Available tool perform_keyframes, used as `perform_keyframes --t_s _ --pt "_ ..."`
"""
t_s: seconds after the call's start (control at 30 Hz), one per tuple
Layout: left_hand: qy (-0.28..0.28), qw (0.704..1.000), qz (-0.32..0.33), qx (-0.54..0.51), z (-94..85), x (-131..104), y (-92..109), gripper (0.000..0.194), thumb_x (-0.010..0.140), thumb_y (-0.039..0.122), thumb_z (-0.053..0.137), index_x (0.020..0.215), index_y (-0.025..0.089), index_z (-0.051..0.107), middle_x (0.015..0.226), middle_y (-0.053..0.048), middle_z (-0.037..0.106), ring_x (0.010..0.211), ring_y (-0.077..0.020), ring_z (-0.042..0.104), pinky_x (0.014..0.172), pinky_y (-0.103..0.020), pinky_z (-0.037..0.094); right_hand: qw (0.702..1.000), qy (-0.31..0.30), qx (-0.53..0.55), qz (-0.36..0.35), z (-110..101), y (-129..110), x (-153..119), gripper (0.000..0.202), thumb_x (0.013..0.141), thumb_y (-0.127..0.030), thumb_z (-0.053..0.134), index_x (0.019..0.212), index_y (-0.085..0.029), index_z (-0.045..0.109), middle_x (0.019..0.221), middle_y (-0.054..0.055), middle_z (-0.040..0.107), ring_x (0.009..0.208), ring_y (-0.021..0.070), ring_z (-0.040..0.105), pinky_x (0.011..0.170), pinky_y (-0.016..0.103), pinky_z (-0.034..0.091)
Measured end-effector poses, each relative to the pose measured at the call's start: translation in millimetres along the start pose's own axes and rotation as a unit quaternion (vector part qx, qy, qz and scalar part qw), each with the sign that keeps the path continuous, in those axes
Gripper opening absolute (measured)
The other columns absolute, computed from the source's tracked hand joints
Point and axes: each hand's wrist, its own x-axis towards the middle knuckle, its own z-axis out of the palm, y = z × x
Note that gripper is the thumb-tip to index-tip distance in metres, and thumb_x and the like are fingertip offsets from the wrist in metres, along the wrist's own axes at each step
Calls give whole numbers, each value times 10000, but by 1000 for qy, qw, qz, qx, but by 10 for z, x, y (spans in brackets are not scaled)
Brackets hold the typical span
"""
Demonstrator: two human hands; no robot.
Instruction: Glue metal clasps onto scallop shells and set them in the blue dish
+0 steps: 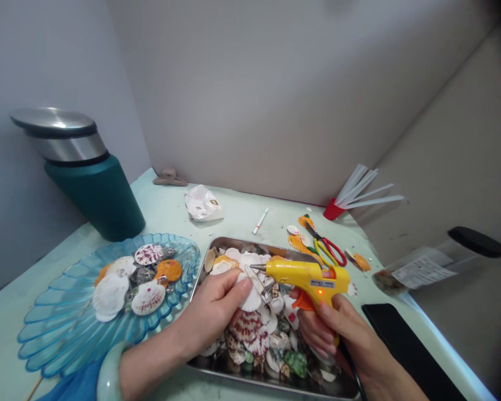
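My left hand (227,298) pinches a white shell (250,295) over the metal tray (275,385), thumb on top. A thin metal clip or pin (254,278) lies across that shell. Wrapped round the handle of a yellow glue gun (303,274) is my right hand (329,326), its fingers by the orange trigger. The gun's metal nozzle points left, close to the top of the clip; whether they touch I cannot tell. A small orange light glows on the gun. Beneath both hands, the tray holds many shells, some white, some with purple-red stripes, and a green one.
A blue scalloped glass dish (62,328) with shells stands left, a teal bottle (96,195) behind it. Further back are a plastic packet (203,203) and a marker (260,221). Right: pliers (328,246), a red cup (333,209) of glue sticks, a clear jar (426,270), a black phone (409,348).
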Motion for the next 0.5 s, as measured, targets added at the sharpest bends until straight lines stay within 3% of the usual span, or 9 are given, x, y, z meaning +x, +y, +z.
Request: perform_keyframes --t_s 0.2,0.37,0.5 --pt "4 1000 -1 4 -13 -5 -21 398 884 475 436 592 206 407 484 67 413 465 -99 350 468 -243 255 1000 4 -15 -1 0 6 -6 278 831 -426 634 808 -151 605 476 -95 324 386 51 243 392 191 261" --pt "39 999 -12 24 -10 -6 16 417 884 492 420 577 211 388 463 69 397 438 -99 338 451 -244 246 994 4 -110 -1 -57 45 -26 351 843 -462 612 699 -151 540 485 -69 380 419 62 294 424 215 243" --pt "53 997 -9 47 -8 2 22 422 891 483 408 568 213 382 458 68 387 445 -105 348 462 -248 254 994 21 -105 -15 -68 51 -42 357 844 -466 610 679 -168 503 496 -75 366 429 60 267 432 218 227"
